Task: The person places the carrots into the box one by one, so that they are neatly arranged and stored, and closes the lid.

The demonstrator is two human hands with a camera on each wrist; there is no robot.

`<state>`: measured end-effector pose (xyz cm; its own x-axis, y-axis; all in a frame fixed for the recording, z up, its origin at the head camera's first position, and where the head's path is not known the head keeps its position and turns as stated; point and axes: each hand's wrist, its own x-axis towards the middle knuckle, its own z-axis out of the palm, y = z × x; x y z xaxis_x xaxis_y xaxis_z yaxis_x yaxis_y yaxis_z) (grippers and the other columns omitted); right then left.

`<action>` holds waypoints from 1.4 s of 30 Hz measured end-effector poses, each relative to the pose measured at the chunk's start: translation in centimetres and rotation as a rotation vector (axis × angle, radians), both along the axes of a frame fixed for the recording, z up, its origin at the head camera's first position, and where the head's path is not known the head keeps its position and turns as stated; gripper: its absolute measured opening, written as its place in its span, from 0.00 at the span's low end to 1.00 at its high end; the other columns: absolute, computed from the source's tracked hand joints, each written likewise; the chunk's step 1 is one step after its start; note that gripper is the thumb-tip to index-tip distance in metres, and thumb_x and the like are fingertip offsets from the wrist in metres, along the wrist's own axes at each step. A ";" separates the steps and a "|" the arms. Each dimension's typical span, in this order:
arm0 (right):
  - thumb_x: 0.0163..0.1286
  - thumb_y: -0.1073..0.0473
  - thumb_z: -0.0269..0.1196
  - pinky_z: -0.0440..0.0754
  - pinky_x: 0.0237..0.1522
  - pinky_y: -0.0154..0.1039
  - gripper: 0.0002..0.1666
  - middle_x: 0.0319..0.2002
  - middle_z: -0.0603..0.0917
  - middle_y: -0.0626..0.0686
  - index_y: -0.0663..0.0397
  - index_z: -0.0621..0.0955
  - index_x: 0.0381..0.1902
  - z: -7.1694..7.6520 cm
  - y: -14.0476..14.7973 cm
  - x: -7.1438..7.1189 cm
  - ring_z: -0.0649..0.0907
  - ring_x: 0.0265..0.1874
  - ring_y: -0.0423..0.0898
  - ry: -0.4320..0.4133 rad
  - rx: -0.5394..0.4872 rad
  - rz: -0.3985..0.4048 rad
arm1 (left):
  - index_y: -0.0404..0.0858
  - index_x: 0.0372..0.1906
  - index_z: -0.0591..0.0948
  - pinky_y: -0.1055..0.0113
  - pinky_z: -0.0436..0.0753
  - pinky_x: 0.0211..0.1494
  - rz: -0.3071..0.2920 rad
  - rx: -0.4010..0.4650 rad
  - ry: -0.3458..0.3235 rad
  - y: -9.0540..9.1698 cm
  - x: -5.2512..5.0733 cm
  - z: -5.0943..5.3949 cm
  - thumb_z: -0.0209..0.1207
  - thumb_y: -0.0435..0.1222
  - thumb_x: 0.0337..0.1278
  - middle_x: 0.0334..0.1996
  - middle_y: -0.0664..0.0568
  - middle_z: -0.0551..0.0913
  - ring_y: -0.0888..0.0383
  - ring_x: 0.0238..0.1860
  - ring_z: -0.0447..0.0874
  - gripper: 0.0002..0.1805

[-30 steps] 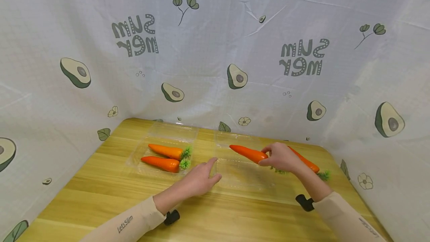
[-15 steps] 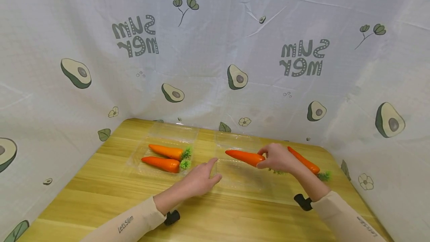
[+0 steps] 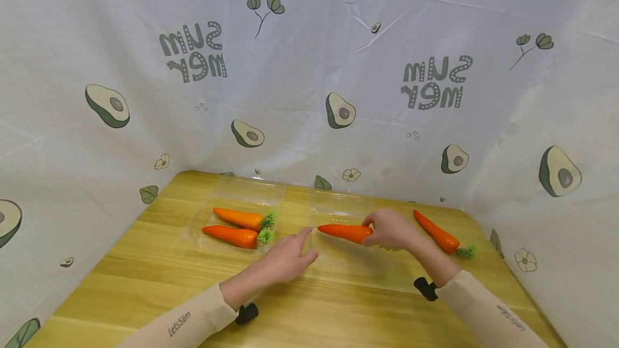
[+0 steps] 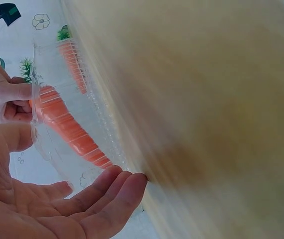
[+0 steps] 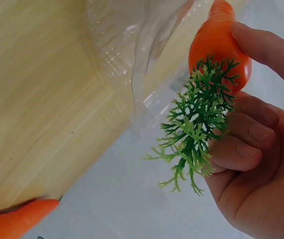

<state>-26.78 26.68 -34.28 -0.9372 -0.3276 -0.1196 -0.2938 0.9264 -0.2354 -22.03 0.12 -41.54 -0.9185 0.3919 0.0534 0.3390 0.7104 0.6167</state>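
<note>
My right hand (image 3: 390, 229) pinches an orange carrot (image 3: 344, 232) near its leafy end, the tip pointing left, over a clear plastic container (image 3: 338, 259). The right wrist view shows thumb and fingers of the right hand (image 5: 266, 124) around the thick end of the carrot (image 5: 212, 47), its green leaves (image 5: 197, 119) hanging free. My left hand (image 3: 285, 258) has its fingers extended at the container's left side. Seen from the left wrist, the left hand (image 4: 57, 204) has its fingertips against the clear container (image 4: 57, 149), with the carrot (image 4: 72, 129) visible through the plastic.
Two carrots (image 3: 237, 218) (image 3: 232, 236) lie in another clear container (image 3: 193, 230) on the left. One more carrot (image 3: 435, 232) lies on the wooden table (image 3: 309, 316) to the right. A printed cloth (image 3: 290, 69) hangs behind the table.
My right hand has moved left and slightly toward me, carrying the carrot lower over the container and turning it more level. The left hand has stayed in place.
</note>
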 end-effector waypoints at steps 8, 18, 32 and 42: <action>0.52 0.56 0.76 0.81 0.42 0.46 0.22 0.41 0.87 0.50 0.57 0.88 0.45 -0.7 -0.5 -0.4 0.79 0.34 0.45 0.033 0.042 0.046 | 0.39 0.78 0.60 0.48 0.79 0.62 0.001 0.007 -0.005 -0.2 0.2 -0.1 0.54 0.51 0.73 0.62 0.39 0.80 0.45 0.61 0.80 0.37; 0.52 0.59 0.75 0.81 0.44 0.48 0.22 0.44 0.88 0.53 0.58 0.88 0.47 -1.3 -0.9 -0.7 0.80 0.37 0.47 0.039 0.065 0.047 | 0.39 0.78 0.60 0.49 0.79 0.62 -0.003 0.008 0.001 -0.2 0.2 -0.1 0.55 0.51 0.73 0.58 0.40 0.82 0.48 0.58 0.82 0.37; 0.52 0.62 0.74 0.80 0.38 0.45 0.19 0.44 0.88 0.52 0.56 0.88 0.45 -2.1 -1.1 -1.1 0.80 0.36 0.47 0.084 0.098 0.024 | 0.39 0.78 0.60 0.48 0.78 0.64 -0.001 0.016 -0.016 -0.1 0.2 -0.1 0.54 0.52 0.73 0.64 0.39 0.78 0.45 0.63 0.79 0.37; 0.52 0.62 0.74 0.80 0.39 0.46 0.20 0.42 0.88 0.53 0.57 0.88 0.45 -2.8 -1.0 -1.4 0.79 0.34 0.47 0.113 0.103 0.022 | 0.39 0.78 0.60 0.47 0.77 0.65 0.000 0.018 -0.015 -0.1 0.1 0.0 0.55 0.52 0.73 0.65 0.40 0.78 0.44 0.64 0.78 0.38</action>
<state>-28.21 25.67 -37.11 -0.9395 -0.3393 -0.0476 -0.3332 0.9371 -0.1041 -21.96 0.05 -41.59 -0.9191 0.3912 0.0470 0.3300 0.6991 0.6344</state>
